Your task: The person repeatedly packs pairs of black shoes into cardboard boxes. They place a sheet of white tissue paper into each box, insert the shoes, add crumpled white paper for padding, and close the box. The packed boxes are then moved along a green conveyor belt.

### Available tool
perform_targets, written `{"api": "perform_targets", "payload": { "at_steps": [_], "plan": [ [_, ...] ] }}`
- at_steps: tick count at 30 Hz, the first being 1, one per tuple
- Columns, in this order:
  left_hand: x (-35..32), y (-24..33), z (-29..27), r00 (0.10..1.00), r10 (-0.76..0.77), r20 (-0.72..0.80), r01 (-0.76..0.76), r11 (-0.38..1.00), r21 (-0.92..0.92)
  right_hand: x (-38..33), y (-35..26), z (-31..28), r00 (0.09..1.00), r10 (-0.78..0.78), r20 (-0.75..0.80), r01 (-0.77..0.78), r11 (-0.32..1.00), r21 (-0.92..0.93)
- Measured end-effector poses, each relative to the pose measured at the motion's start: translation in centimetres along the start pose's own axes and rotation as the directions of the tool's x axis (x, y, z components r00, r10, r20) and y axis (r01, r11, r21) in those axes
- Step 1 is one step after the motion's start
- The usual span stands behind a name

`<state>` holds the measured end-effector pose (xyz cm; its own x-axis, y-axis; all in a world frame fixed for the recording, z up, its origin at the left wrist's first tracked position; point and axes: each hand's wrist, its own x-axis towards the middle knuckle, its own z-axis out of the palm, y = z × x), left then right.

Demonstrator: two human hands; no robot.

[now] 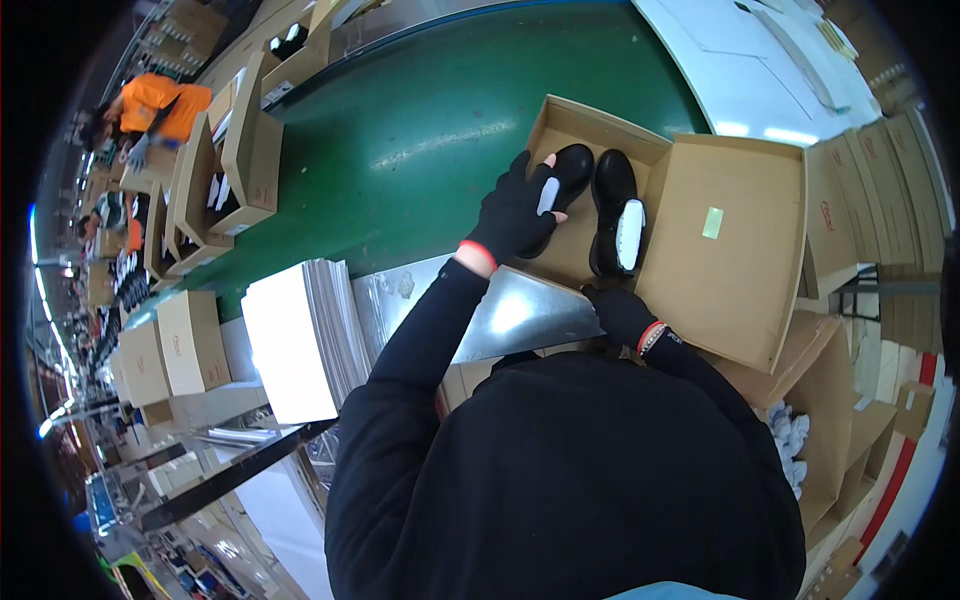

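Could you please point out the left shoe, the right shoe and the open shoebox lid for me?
left shoe (572, 165): head view, on its black toe.
right shoe (612, 180): head view, on its black upper.
open shoebox lid (735, 270): head view, on its bare inner face.

A green conveyor belt (420, 150) curves across the upper middle. Along its left edge stand several open cardboard boxes (235, 160), some with dark shoes inside. Beyond them a co-worker in an orange shirt (160, 105) bends over the line. Nearer, a thick stack of white paper sheets (295, 340) lies beside a shiny metal plate (500, 315). To its left, closed tan boxes (185, 345) sit in a row. At the right edge, flat folded cartons (880, 190) stand packed together, and lower right a box holds crumpled white paper wads (790, 440). A white surface (750, 70) lies past the belt at top right.
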<state>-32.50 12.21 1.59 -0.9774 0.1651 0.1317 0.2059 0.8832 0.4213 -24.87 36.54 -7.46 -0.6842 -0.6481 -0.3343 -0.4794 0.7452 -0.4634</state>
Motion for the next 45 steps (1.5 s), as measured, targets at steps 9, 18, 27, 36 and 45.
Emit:
{"api": "perform_targets", "payload": {
  "at_steps": [9, 18, 27, 36, 45],
  "plan": [
    [4.1, 4.9, 7.5, 0.960, 0.015, 0.278, 0.020, 0.992, -0.123, 0.6, -2.5, 0.3, 0.989, -0.001, -0.145, 0.005, 1.000, 0.028],
    [3.9, 3.5, 6.5, 0.994, -0.074, 0.076, 0.091, 0.962, -0.257, 0.9, -1.7, 0.4, 0.980, 0.047, -0.192, -0.054, 0.998, -0.030],
    [-7.3, -1.7, -12.4, 0.941, -0.334, -0.051, 0.154, 0.557, -0.816, -0.5, 0.6, 0.3, 0.997, -0.007, -0.077, 0.008, 1.000, 0.017],
    [-22.5, -7.4, -9.5, 0.796, -0.601, -0.065, 0.601, 0.799, -0.025, 0.1, -3.5, -3.1, 0.978, -0.193, 0.078, 0.179, 0.971, 0.158],
    [-38.6, -8.8, -10.1, 0.182, -0.673, -0.716, 0.564, 0.668, -0.485, 2.8, -6.4, -2.9, 0.953, -0.294, 0.074, 0.264, 0.925, 0.274]
  ]
}}
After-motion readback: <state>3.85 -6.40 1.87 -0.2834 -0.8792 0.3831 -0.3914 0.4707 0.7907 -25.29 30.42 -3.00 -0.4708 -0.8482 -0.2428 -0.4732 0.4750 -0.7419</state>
